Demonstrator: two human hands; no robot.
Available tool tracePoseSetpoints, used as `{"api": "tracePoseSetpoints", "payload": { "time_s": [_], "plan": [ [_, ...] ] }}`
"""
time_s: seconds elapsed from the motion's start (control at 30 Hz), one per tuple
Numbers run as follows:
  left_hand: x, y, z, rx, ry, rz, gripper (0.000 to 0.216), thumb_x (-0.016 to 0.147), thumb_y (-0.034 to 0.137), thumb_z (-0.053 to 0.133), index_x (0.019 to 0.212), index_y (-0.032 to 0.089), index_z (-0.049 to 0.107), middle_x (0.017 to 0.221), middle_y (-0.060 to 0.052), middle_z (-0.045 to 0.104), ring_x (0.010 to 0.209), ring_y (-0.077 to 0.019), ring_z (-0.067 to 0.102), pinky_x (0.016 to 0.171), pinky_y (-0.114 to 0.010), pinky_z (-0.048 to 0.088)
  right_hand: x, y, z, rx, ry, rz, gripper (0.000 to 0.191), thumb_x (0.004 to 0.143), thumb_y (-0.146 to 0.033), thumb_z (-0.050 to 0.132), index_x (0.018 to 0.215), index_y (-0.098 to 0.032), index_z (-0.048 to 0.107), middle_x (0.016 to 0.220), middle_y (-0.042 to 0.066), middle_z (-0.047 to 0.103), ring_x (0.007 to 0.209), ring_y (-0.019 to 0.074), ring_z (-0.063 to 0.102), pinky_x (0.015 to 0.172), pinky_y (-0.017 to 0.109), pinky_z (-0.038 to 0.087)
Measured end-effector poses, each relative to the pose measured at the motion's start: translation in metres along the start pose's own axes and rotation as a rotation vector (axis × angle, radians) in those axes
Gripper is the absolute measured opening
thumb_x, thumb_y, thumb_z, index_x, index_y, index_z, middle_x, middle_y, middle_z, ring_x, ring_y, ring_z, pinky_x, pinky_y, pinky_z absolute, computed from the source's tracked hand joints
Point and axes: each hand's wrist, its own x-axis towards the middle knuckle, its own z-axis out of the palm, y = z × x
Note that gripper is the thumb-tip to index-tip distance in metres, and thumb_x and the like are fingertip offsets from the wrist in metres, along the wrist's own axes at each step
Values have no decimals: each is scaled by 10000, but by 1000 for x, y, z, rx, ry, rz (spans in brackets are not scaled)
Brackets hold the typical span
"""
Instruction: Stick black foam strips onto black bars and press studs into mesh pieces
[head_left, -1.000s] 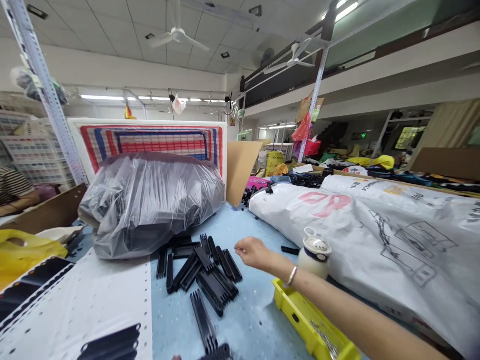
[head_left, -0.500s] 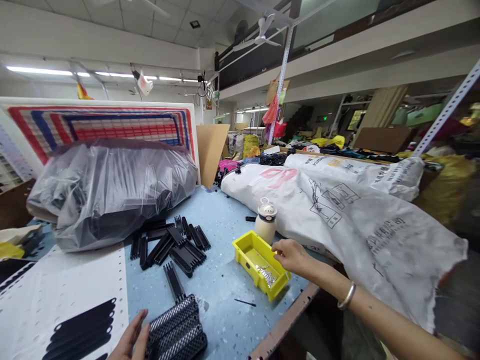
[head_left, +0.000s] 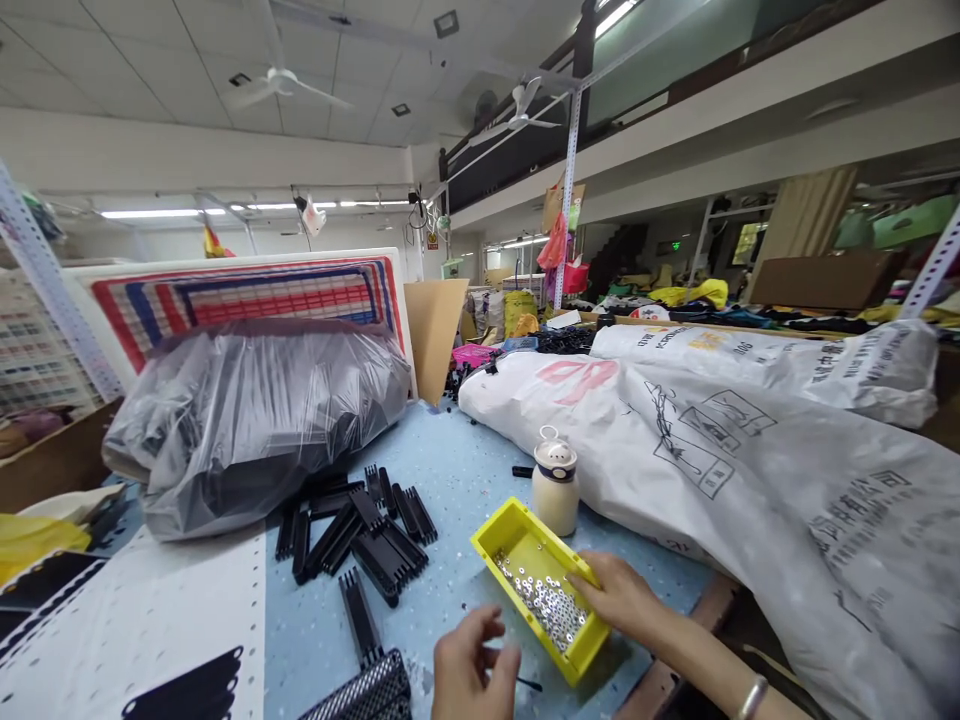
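Note:
My right hand [head_left: 619,592] grips the right wall of a yellow plastic bin [head_left: 501,575], thumb over the rim. Many small silvery rings [head_left: 551,605] lie heaped toward the bin's near end. My left hand [head_left: 474,662] is just left of the bin, low in view, its fingers bent and thumb apart, with nothing visible between them. Beside the left thumb, the end of a thin black stick [head_left: 529,685] shows; the rest is hidden behind the hand. A black mesh-patterned stack [head_left: 364,690] lies left of that hand, cut off by the lower edge.
Black slotted plastic pieces [head_left: 367,530] lie piled on the blue table [head_left: 450,460]. A cream bottle [head_left: 555,490] stands behind the bin. A plastic-wrapped bundle [head_left: 262,420] sits at left, white sacks [head_left: 675,450] at right. Black strips [head_left: 187,685] rest on a white sheet [head_left: 202,600].
My left hand has moved right from the mesh stack to beside the bin. My right hand has closed on the bin's wall, and the rings have spread inside. The view has tilted up.

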Motion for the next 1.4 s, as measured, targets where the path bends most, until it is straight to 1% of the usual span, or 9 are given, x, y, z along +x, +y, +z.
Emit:
{"api": "tracePoseSetpoints", "payload": {
  "time_s": [0.1, 0.27, 0.4, 0.53, 0.67, 0.8, 0.97, 1.1, 1.4],
  "plan": [
    [28, 8, 29, -36, -1, -201, 685, 674, 528, 735, 1200, 97, 649, 855, -109, 732, 584, -233, 681, 387, -269, 517, 0, -12, -3, -107, -34, -72, 172, 779, -327, 564, 694, -213, 661, 758, 62, 729, 764, 267, 672, 656, 308, 425],
    [57, -1, 40, -147, 65, -296, 541, 616, 257, 793, 1121, 109, 668, 922, -107, 741, 726, -256, 717, 586, -303, 590, -2, -33, -4, -187, -69, -126, 193, 771, -360, 580, 766, -202, 691, 807, 96, 739, 792, 303, 679, 671, 343, 446],
    [64, -11, 37, -200, 77, -340, 533, 655, 131, 685, 1181, 102, 608, 924, -109, 749, 651, -225, 717, 526, -283, 575, -10, -26, -1, -83, -35, -126, 427, 710, -522, 649, 1003, -220, 723, 876, 76, 748, 799, 293, 687, 699, 357, 492],
    [64, -4, 40, -118, 41, -367, 532, 693, 93, 612, 1224, 98, 572, 884, -91, 748, 573, -193, 695, 497, -269, 560, -16, -11, 15, 192, 14, -76, 541, 710, -584, 590, 1061, -189, 708, 971, 103, 754, 830, 286, 700, 719, 356, 540],
    [58, 17, 29, 204, -54, -280, 491, 730, 99, 568, 1221, 105, 586, 964, -108, 735, 780, -245, 714, 661, -326, 579, -10, -19, 28, 396, -26, -81, 511, 761, -580, 508, 981, -162, 706, 887, 103, 766, 801, 277, 711, 712, 352, 551],
    [56, 39, 9, 467, -79, -88, 425, 650, 99, 632, 1072, 124, 665, 1073, -148, 687, 1109, -341, 586, 990, -429, 427, -4, -37, 27, 283, 38, -88, 457, 719, -477, 612, 1061, -184, 688, 983, 98, 766, 903, 303, 706, 763, 363, 531],
    [74, 53, 15, 852, -379, 260, 415, 625, 246, 690, 1030, 155, 692, 1046, -138, 681, 1004, -343, 587, 902, -416, 437, -10, -44, 26, 149, 24, -122, 473, 777, -455, 549, 1165, -205, 654, 1015, 96, 762, 922, 304, 711, 769, 367, 527],
    [93, 50, 32, 828, -500, 306, 489, 553, 244, 744, 1041, 235, 707, 1071, -81, 690, 994, -327, 585, 925, -406, 427, -12, -39, 33, 175, 44, -103, 502, 789, -488, 519, 1186, -209, 648, 1029, 99, 762, 930, 301, 715, 764, 362, 534],
    [93, 43, 44, 790, -600, 338, 291, 618, 193, 725, 908, 209, 729, 879, -81, 703, 896, -310, 614, 867, -386, 481, -6, -19, 51, 294, 139, -51, 533, 783, -563, 514, 1116, -191, 701, 948, 116, 776, 884, 330, 725, 747, 397, 552]
  ]
}}
